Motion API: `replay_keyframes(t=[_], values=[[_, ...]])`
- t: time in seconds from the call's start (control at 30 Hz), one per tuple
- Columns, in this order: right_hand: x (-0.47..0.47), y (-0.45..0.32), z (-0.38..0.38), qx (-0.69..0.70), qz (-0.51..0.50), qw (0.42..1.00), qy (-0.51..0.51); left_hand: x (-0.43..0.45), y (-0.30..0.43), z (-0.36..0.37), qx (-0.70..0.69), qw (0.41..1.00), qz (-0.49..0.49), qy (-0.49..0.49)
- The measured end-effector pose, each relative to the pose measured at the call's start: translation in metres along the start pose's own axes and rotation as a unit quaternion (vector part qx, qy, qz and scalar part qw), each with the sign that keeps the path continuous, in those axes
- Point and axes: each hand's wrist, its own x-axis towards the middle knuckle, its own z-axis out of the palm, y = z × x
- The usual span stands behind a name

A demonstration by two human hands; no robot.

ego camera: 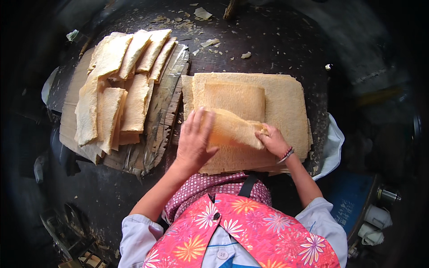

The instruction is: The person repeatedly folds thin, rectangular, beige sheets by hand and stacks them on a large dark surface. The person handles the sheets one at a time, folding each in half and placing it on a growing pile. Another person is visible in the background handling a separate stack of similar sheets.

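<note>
My right hand grips the right end of a thin, tan, dried food-like sheet, which is folded over and lifted off the layer beneath. At its left end is my left hand, thumb spread and fingers blurred; whether it touches the sheet I cannot tell. Under both lies a stack of large flat sheets with rough, fibrous surfaces. A smaller rectangular piece rests on the stack, just beyond the held sheet. What the exact material is cannot be told.
To the left, several folded sheets are piled on a worn wooden board partly covered in clear plastic. Flakes litter the dark table. White plastic hangs at the right edge, above a blue object.
</note>
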Motion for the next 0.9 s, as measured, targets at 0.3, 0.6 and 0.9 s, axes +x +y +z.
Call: replay_keyframes(t=[0.3, 0.6, 0.9], values=[[-0.076, -0.041, -0.026, 0.070, -0.067, 0.995, -0.008, -0.029, -0.017, 0.036, 0.038, 0.992, 0.104, -0.065], [-0.053, -0.013, -0.001, -0.077, -0.297, 0.948, 0.080, -0.027, -0.050, 0.014, -0.209, 0.967, 0.044, -0.142], [0.026, 0.028, 0.008, 0.110, 0.020, 0.986, 0.123, 0.056, -0.013, 0.044, 0.046, 0.996, 0.018, 0.077]])
